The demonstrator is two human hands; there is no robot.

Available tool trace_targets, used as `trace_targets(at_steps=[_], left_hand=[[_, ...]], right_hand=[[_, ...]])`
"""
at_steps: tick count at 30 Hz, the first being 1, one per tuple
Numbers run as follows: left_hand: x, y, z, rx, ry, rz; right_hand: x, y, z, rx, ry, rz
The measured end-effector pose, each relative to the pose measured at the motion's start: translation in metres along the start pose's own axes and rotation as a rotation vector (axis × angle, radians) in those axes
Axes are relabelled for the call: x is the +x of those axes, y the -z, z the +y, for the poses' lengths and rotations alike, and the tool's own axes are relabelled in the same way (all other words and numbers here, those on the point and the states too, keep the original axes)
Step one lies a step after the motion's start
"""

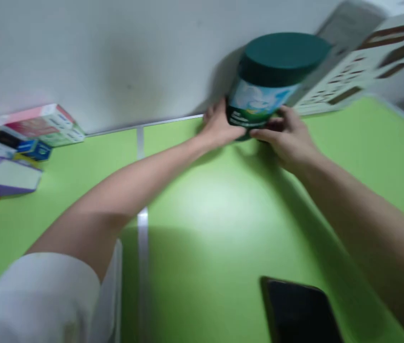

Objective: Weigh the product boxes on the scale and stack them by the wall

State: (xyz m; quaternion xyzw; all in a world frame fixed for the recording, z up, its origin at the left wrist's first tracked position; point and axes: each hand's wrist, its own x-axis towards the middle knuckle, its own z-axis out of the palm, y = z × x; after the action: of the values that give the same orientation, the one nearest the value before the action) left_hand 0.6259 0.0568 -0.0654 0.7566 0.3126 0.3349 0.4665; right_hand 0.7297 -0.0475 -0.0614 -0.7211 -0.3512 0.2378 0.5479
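Observation:
A large dark green tub (pixel 264 97) with a wide round lid and a blue and green label stands at the back of the table, close to the wall. My left hand (pixel 219 126) wraps round its lower left side, with the fingers partly hidden behind it. On the lower right, my right hand (pixel 289 138) grips the tub near its base, thumb in front. The two thumbs almost meet across the tub's front. To the right of the tub, a tall white box (pixel 351 71) with brown print leans or stands by the wall.
Several small cartons sit at the left, among them a red and white box (pixel 44 125) and a purple box (pixel 5 176). A black phone (pixel 301 312) lies near the front of the green table (pixel 202 224). A metal strip (pixel 143 276) crosses the tabletop.

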Motion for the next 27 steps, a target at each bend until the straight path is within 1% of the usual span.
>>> trace_targets(at_steps=[1,2,4,6,8,11,15,18,20,22,24,27], left_hand=[[-0.013,0.009,0.001,0.025,0.042,0.001],[-0.027,0.019,0.002,0.053,0.072,-0.007],[-0.057,0.041,0.006,0.095,0.061,-0.026],[-0.089,0.065,0.01,0.11,0.017,-0.031],[-0.12,0.091,0.015,0.119,0.017,0.008],[-0.167,0.132,0.028,0.126,0.051,0.096],[-0.239,0.193,0.06,0.128,0.02,0.149],[-0.299,0.23,0.079,0.126,0.102,0.178],[-0.334,0.244,0.082,0.099,0.185,0.185],[-0.36,0.251,0.079,0.068,0.238,0.183],[-0.377,0.253,0.075,0.054,0.245,0.181],[-0.39,0.255,0.069,0.059,0.192,0.162]], right_hand=[[-0.007,-0.003,-0.003,0.01,0.064,-0.034],[-0.014,-0.007,-0.006,0.008,0.131,-0.109],[-0.028,-0.019,-0.013,0.013,0.206,-0.229],[-0.045,-0.036,-0.023,-0.059,0.213,-0.284],[-0.067,-0.055,-0.037,-0.134,0.18,-0.311],[-0.111,-0.08,-0.063,-0.146,0.162,-0.387],[-0.184,-0.105,-0.099,-0.209,0.265,-0.455],[-0.235,-0.121,-0.118,-0.262,0.331,-0.504],[-0.262,-0.131,-0.124,-0.315,0.343,-0.538],[-0.283,-0.139,-0.124,-0.355,0.327,-0.597],[-0.299,-0.145,-0.122,-0.394,0.3,-0.642],[-0.312,-0.148,-0.118,-0.461,0.266,-0.638]])
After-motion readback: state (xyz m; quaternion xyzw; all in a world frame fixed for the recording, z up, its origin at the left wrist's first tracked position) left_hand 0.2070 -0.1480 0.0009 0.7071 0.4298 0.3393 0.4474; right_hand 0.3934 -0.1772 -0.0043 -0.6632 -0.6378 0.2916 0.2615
